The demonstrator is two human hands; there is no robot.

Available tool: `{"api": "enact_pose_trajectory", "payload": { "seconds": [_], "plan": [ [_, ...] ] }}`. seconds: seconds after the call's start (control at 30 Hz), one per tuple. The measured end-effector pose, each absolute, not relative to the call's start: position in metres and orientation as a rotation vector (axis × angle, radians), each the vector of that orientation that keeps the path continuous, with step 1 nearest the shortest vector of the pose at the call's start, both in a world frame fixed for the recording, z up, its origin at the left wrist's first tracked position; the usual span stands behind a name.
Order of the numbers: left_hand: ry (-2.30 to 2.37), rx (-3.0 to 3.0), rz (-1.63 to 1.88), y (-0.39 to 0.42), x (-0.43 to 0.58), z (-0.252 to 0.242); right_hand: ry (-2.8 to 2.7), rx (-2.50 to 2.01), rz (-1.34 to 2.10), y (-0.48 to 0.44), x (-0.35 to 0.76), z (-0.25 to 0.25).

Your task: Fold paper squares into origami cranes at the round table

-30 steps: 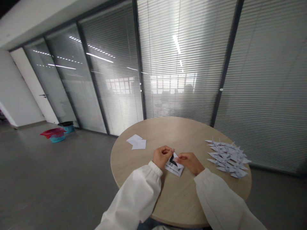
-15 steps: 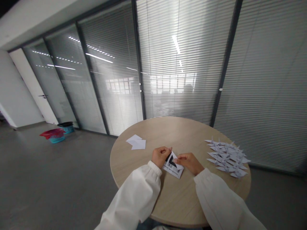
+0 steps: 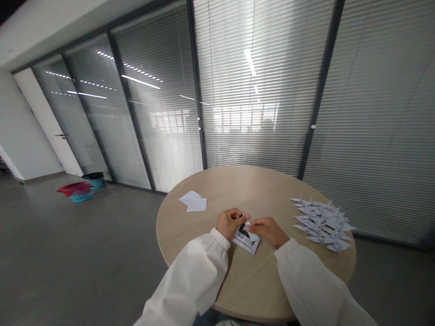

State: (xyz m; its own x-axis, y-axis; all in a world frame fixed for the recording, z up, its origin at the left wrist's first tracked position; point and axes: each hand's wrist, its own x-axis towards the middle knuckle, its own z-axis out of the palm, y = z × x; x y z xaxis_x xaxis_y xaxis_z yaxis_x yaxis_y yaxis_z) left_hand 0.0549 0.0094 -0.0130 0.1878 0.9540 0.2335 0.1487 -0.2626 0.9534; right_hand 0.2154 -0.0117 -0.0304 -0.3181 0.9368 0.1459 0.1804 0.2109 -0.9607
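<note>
From the head camera, looking down, my left hand [image 3: 231, 222] and my right hand [image 3: 269, 230] meet near the close edge of a round wooden bench [image 3: 251, 188]. Between them lies a small printed paper [image 3: 248, 239], white with a dark patch and lines of print, part folded. Its lower part rests flat on the bench, tilted a little, with one corner pointing toward me.

The fingers [image 3: 240, 217] of my left hand are curled in tight and nip the paper's upper corner, where the dark patch shows just under my fingertips. My right hand comes in from the other side, its fingers drawn together on the paper's raised flap, thumb and forefinger closed on the edge. The two sets of fingertips sit just beside each other above the sheet, so the paper lies below and between them and touches both. How hard either hand presses I cannot tell.

My white sleeves [image 3: 193, 276] run back toward the camera. Well to my right on the bench lies a pile of folded paper cranes [image 3: 321, 221]. To my left, farther back, lie two blank sheets [image 3: 194, 202], overlapping. On the floor near the glass wall stand a red basket [image 3: 76, 188] and a dark bin [image 3: 94, 177].
</note>
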Motion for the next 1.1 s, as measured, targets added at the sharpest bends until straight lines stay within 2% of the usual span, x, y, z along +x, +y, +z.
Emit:
{"api": "enact_pose_trajectory", "payload": {
  "seconds": [0.87, 1.1],
  "plan": [
    [1.229, 1.787, 1.202, 0.015, 0.051, -0.016, -1.724, -1.098, 1.108, -0.012, 0.215, -0.029],
    [1.222, 1.761, 1.263, 0.02, 0.05, -0.02, -1.599, -0.981, 1.301, -0.012, 0.215, -0.03]
  ]
}}
